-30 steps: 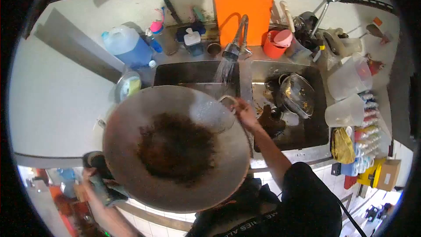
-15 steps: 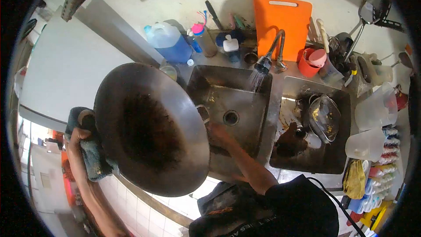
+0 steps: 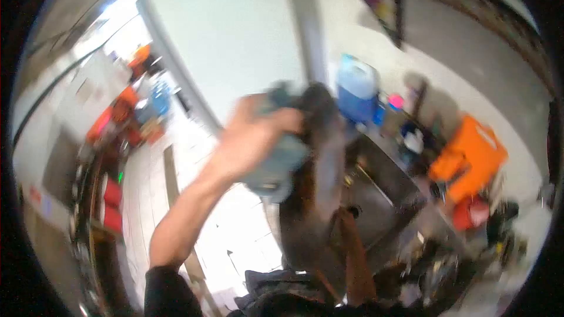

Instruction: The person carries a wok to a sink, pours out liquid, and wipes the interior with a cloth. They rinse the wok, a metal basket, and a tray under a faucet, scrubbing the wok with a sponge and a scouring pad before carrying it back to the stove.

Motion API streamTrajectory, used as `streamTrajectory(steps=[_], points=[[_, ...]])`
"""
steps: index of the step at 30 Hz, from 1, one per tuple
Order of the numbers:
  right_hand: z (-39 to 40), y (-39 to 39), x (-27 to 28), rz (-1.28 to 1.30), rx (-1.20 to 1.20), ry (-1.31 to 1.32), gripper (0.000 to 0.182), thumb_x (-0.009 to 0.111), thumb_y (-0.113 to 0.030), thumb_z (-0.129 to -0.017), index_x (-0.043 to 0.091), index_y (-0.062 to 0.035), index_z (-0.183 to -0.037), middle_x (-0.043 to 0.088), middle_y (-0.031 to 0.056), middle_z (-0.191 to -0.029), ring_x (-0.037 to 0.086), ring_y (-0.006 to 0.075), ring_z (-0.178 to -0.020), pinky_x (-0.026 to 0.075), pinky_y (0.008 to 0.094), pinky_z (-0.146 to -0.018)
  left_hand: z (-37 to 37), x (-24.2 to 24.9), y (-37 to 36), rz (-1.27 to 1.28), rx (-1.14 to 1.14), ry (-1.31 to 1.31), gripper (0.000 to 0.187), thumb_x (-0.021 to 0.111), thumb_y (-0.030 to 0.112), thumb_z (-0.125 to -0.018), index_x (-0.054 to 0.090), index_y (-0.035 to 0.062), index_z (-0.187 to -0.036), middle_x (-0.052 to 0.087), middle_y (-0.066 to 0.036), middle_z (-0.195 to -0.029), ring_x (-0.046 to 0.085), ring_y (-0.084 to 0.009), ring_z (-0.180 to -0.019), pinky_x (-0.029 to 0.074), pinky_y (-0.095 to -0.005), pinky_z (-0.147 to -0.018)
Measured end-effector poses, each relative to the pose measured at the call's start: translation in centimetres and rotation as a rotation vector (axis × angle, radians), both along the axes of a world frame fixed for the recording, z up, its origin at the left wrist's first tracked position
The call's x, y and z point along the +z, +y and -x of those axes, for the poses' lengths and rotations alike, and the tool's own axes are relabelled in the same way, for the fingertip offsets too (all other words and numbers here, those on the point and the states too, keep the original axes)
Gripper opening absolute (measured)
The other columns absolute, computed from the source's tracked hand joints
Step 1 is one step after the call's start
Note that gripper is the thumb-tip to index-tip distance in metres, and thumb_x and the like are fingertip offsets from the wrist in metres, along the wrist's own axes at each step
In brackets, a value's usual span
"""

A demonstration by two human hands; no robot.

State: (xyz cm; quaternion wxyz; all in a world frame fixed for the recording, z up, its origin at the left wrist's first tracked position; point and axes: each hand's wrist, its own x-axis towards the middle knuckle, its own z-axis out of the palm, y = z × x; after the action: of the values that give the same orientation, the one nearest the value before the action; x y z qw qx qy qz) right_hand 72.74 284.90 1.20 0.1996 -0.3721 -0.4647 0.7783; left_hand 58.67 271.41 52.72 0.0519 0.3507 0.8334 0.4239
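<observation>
My left hand (image 3: 258, 135) is closed on a grey-green cloth (image 3: 273, 167) at the left edge of a big dark metal wok (image 3: 317, 182). The wok stands tilted nearly edge-on beside the sink (image 3: 382, 182). On its right side, low in the view, my right hand (image 3: 346, 220) is at the wok's edge, its fingers smeared by motion and partly lost against the dark metal. The cloth lies between my left hand and the wok.
Behind the sink stand a jug of blue liquid (image 3: 357, 91), a pink-capped bottle (image 3: 395, 103), an orange cutting board (image 3: 470, 155) and a red container (image 3: 471, 212). A white panel (image 3: 229, 41) rises ahead; tiled floor (image 3: 147, 199) lies to the left.
The view has swung left. The wok has turned from showing its wide inner face to nearly edge-on, and my left hand with the cloth has risen toward the middle.
</observation>
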Motion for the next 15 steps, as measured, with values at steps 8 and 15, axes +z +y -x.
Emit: streamTrajectory(steps=[8,15], points=[[-0.1,-2.1,2.3,-0.189,0.100,-0.073,0.054,0.059,-0.037,-0.092,0.057,0.0032,-0.128,0.063,0.0092,-0.114,0.056,0.0209,-0.104,0.043,0.0348,-0.089,0.2,-0.2,-1.1,-0.249,-0.265,-0.070,0.039,0.070,0.026,-0.076,0.065,-0.0070,-0.097,0.067,-0.025,-0.084,0.067,-0.0332,-0.083,0.052,-0.0408,-0.072],[-1.3,0.3,6.4,-0.339,0.087,-0.212,0.054,0.059,-0.037,-0.092,0.056,0.0025,-0.129,0.062,0.0093,-0.115,0.055,0.0211,-0.105,0.043,0.0347,-0.090,1.2,-3.8,-1.6,-0.306,-0.176,-0.056,0.049,0.070,0.037,-0.078,0.060,-0.0078,-0.095,0.063,-0.030,-0.092,0.063,-0.0412,-0.095,0.049,-0.0490,-0.084]])
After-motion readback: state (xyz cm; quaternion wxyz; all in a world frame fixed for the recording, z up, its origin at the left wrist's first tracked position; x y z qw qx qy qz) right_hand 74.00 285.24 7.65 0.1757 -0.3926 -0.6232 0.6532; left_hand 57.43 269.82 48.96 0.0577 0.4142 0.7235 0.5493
